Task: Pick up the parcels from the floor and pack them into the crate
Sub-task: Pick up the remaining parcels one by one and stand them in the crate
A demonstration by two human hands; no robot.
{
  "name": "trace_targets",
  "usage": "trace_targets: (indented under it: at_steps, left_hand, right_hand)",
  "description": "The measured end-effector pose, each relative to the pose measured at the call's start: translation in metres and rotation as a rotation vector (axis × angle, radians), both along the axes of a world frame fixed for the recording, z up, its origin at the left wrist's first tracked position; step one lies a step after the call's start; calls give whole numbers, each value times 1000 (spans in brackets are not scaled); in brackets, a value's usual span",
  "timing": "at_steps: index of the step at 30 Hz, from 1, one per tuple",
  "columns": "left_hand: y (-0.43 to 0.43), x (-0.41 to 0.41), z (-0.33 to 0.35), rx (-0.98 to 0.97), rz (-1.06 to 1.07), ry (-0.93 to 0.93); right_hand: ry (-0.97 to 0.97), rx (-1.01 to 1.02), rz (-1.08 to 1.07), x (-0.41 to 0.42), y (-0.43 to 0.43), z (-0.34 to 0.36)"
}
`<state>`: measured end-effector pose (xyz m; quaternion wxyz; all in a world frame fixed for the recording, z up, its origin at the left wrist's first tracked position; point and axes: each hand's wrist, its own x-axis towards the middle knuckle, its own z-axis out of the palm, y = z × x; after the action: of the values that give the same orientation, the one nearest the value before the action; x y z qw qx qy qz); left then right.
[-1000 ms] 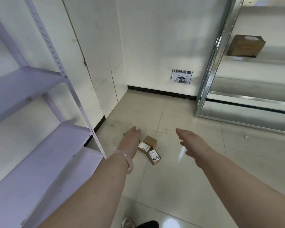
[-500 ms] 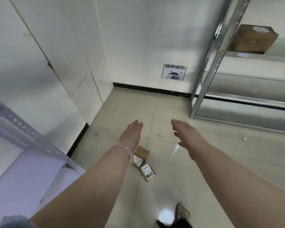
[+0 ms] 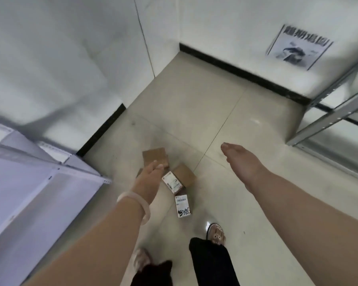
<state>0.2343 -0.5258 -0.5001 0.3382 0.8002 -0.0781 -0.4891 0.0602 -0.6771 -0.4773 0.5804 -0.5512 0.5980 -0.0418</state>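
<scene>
Three small brown cardboard parcels lie together on the tiled floor. The far parcel (image 3: 155, 156) shows a plain brown top. The middle parcel (image 3: 180, 177) carries a white label on one side. The near parcel (image 3: 182, 205) shows a white label with handwriting. My left hand (image 3: 147, 179), with a pale bracelet on the wrist, reaches down over the parcels, fingers extended, its fingertips at the far parcel's near edge; it hides part of a box at its left. My right hand (image 3: 241, 162) hovers flat and empty to the right of the parcels. No crate is in view.
A lilac metal shelf (image 3: 35, 195) stands close on the left. A grey metal rack (image 3: 335, 112) stands at the right by the wall with a printed sign (image 3: 298, 47). My feet (image 3: 215, 234) stand just behind the parcels. Bare tiles stretch toward the corner.
The view has tilted down and moved closer to the parcels. My left hand has dropped lower over them, and a third parcel has come into sight. My feet now show at the bottom.
</scene>
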Motion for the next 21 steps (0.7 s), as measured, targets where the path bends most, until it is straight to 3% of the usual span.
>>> trace_targets:
  at_steps: [13, 17, 21]
  left_hand:
    - [16, -9, -404, 211, 136, 208]
    - [27, -23, -505, 285, 208, 278]
    - [38, -39, -564, 283, 163, 332]
  right_hand:
    - [410, 223, 329, 22, 26, -428]
    - [421, 299, 343, 20, 65, -538]
    - [323, 330, 330, 18, 104, -591]
